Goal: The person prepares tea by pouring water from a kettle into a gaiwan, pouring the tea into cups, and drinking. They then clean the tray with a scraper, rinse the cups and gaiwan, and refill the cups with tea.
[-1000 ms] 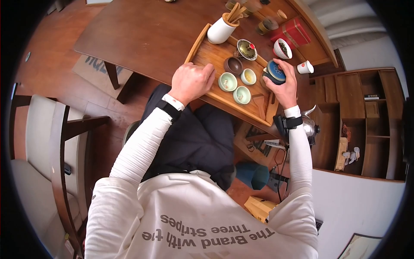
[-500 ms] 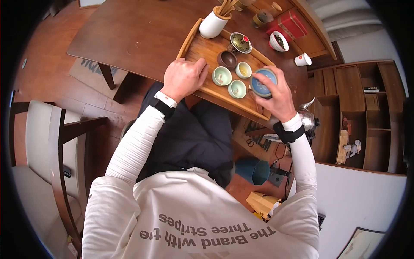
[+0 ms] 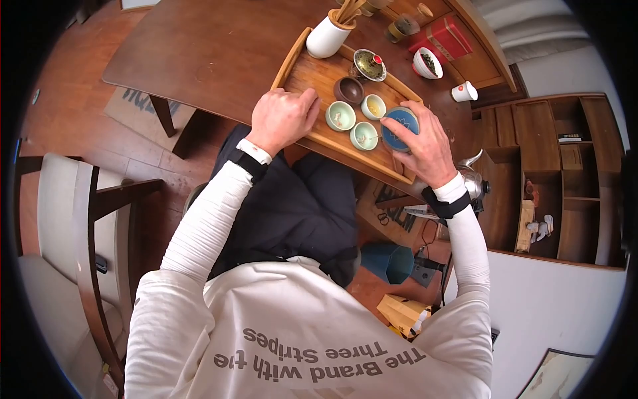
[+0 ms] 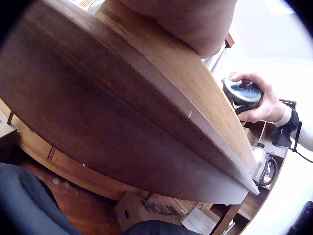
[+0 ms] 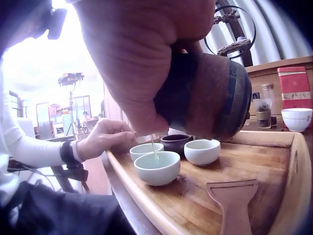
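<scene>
My right hand (image 3: 428, 146) grips a dark round teapot (image 3: 400, 126) with a blue, flower-patterned top, tilted over the tea tray. From it a thin stream runs into a pale green cup (image 5: 157, 174). Close by stand a second pale green cup (image 3: 340, 116), a cup with yellow liquid (image 3: 373, 106) and a dark brown cup (image 3: 349, 91). At the near left rim of the wooden tray (image 5: 195, 205), my left hand (image 3: 282, 118) rests with fingers loosely curled, holding nothing.
A white tool holder (image 3: 327, 38) and a lidded bowl with a red knob (image 3: 369, 65) stand on the tray. A flat brown tool (image 5: 232, 200) lies near its right end. Beyond are a white bowl of tea leaves (image 3: 427, 63), a red box (image 3: 442, 41), a paper cup (image 3: 464, 92) and a kettle (image 3: 473, 179).
My right hand has brought the teapot left and inward over the tray and tipped it; liquid now streams out. The left hand stays at the tray's rim.
</scene>
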The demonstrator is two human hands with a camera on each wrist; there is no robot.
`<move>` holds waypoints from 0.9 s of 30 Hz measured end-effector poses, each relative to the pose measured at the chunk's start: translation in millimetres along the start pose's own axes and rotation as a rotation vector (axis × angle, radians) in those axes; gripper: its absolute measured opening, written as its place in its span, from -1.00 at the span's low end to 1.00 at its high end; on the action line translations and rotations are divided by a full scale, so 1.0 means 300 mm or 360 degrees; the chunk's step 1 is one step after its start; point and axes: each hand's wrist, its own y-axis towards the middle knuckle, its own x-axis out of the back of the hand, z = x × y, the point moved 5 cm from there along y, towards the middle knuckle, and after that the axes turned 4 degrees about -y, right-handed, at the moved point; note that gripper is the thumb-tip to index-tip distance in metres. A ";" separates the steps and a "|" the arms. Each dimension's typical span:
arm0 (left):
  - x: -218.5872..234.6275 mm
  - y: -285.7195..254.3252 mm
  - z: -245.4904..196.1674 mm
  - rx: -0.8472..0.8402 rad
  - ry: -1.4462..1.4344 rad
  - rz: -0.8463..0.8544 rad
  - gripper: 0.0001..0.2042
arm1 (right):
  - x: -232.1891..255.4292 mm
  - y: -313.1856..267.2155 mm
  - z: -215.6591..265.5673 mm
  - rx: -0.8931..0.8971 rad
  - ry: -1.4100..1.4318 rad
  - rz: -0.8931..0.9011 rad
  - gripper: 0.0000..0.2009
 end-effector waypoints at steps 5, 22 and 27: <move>0.005 0.001 -0.001 -0.0008 -0.0017 -0.0012 -0.81 | 0.030 0.010 -0.003 0.0019 -0.0054 -0.0021 -0.25; 0.002 -0.001 0.000 -0.0008 -0.0012 -0.0004 -0.80 | 0.097 0.028 -0.013 0.0015 -0.0179 -0.0060 -0.30; 0.003 0.000 0.001 -0.0005 -0.0011 0.0010 -0.81 | 0.096 0.029 -0.015 0.0029 -0.0200 -0.0052 -0.30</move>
